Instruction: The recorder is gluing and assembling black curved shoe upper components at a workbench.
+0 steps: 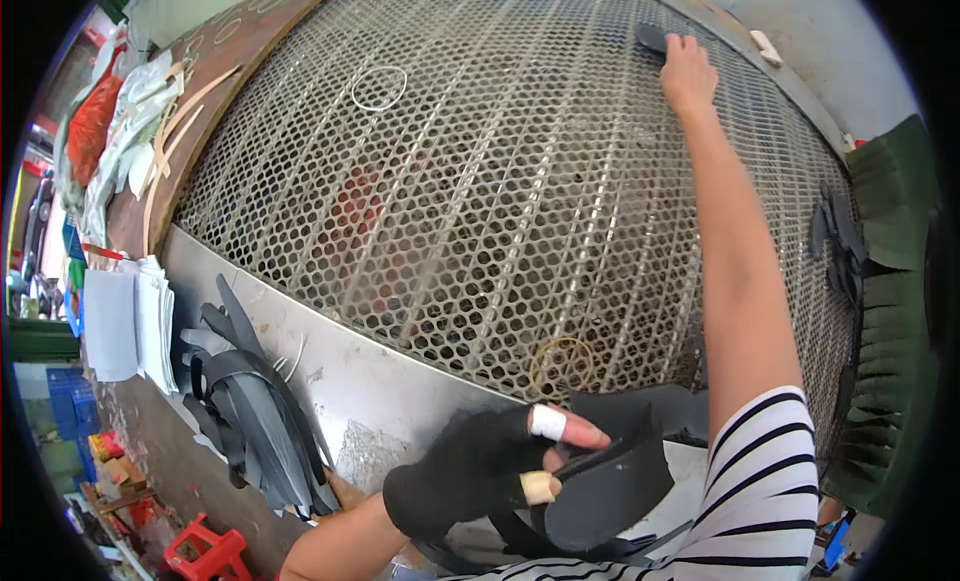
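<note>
Gripping curved dark piece (pixel 615 493): gloved left hand (pixel 470 471); right hand (pixel 690 76) over perforated metal (pixel 450 196)

Two hands (pixel 690 77) (pixel 490 461), one glove (pixel 450 476)

At left are a red stool (pixel 220 548), white papers (pixel 110 326) and an orange bag (pixel 90 131); at right, a green curtain (pixel 890 211).

It is bright. White shine streaks the holey metal table (pixel 470 186). Its sides look bent, with black corners around it.
</note>
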Demonstrator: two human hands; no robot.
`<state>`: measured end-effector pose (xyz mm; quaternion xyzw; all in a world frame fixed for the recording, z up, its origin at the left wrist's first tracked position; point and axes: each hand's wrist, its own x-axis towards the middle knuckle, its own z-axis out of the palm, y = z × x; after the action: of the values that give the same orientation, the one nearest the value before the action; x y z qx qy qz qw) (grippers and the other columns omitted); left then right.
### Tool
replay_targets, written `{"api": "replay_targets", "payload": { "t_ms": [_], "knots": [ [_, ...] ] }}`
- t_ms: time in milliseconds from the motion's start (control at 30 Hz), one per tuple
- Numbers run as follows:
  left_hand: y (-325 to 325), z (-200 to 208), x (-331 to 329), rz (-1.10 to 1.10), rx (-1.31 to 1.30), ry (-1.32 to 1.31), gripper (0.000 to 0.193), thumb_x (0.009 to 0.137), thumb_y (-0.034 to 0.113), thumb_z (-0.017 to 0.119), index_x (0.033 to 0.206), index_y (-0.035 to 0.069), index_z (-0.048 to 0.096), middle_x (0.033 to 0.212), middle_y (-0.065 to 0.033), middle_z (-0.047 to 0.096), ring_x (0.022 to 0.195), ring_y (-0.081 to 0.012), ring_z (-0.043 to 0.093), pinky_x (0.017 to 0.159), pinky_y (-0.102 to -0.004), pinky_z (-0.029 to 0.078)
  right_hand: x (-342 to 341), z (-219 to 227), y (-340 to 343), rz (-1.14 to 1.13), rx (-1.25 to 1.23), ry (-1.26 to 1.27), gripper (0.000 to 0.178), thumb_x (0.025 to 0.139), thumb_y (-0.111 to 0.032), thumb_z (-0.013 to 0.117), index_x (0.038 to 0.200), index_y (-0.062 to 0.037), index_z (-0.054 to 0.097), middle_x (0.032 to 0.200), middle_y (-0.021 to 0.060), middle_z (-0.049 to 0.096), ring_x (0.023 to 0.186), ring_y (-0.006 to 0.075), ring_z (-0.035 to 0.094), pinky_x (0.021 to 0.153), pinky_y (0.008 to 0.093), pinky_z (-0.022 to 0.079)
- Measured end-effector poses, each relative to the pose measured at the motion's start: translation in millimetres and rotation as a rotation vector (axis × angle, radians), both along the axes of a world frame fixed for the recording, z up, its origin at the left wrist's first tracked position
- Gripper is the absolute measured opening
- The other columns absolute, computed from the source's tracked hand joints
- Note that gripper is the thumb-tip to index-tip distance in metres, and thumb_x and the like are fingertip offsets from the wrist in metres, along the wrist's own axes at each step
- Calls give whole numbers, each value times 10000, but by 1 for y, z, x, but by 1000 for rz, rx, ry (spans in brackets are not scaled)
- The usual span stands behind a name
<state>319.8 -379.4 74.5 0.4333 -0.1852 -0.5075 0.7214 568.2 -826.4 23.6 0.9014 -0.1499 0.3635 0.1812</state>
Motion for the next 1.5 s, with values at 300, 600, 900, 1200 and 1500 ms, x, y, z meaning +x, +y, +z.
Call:
{"api": "replay_targets", "payload": {
  "t_ms": [300,600,900,1200,1500],
  "knots": [
    [2,6,11,49,28,-4,522,785,396,682,1125,16,572,1147,-171,599,1052,-220,570,858,-313,458,-109,99,11,331,129,3,152,848,-152,589,972,-74,626,908,119,656,816,314,624,677,386,490],
    [11,13,2,438,-294,-25,449,839,287,625,1162,-14,542,1199,-139,565,1074,-225,561,922,-346,451,-431,159,145,390,282,69,302,683,98,617,961,-18,630,909,112,616,782,284,607,668,327,495],
    [-4,65,-73,145,-321,-273,315,856,174,579,1136,30,582,1255,-132,531,904,-137,563,756,-260,457,-609,98,177,134,398,139,303,689,48,626,984,-23,638,1020,126,598,884,274,610,743,321,503],
    [-40,55,-240,498,-122,-1035,422,743,-33,656,1146,53,564,1233,-97,525,968,-172,605,750,-283,518,-588,121,290,422,1514,-236,493,787,-61,683,1230,49,499,1132,116,558,870,155,622,634,241,548],
    [-31,52,-235,209,38,-238,545,812,29,651,1312,53,436,1107,-75,568,1007,-152,567,782,-290,502,-600,108,306,667,1631,-339,457,753,6,653,1180,56,496,1210,142,511,966,184,610,682,255,562]
  ]
}}
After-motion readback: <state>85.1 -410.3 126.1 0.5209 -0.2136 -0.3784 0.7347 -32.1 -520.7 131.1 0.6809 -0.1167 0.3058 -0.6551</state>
